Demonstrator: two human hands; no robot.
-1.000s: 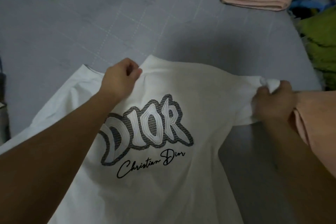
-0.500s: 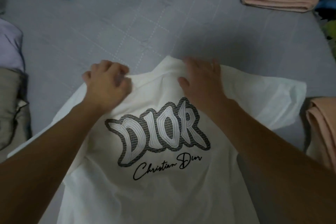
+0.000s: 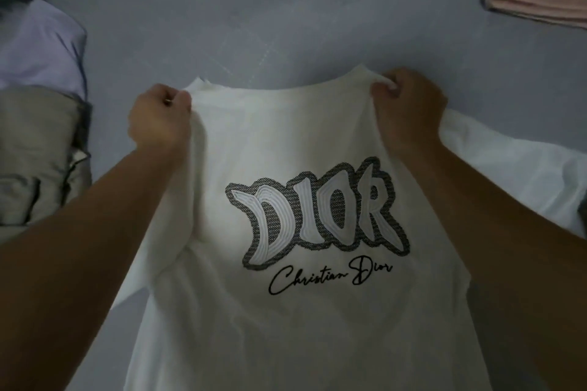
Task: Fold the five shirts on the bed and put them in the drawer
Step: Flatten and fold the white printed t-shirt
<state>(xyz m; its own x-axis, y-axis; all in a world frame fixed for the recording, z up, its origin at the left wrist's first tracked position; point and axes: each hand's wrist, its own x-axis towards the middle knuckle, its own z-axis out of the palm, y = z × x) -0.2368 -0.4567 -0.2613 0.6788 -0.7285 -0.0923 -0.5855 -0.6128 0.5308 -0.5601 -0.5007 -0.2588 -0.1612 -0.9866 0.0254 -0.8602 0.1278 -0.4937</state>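
White shirt, print side up on the bed, spread between my hands. My left hand and right hand each pinch a shoulder beside the collar. Likely light, limp and prone to creasing; the shoulder seams look the best holds. No drawer or other container is in view.

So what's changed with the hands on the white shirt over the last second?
The right hand let go of the sleeve end, crossed to the collar area, lay flat there, and now grips the white shirt at its right shoulder. The left hand kept its grip on the left shoulder. The shirt stays print-up on the bed.
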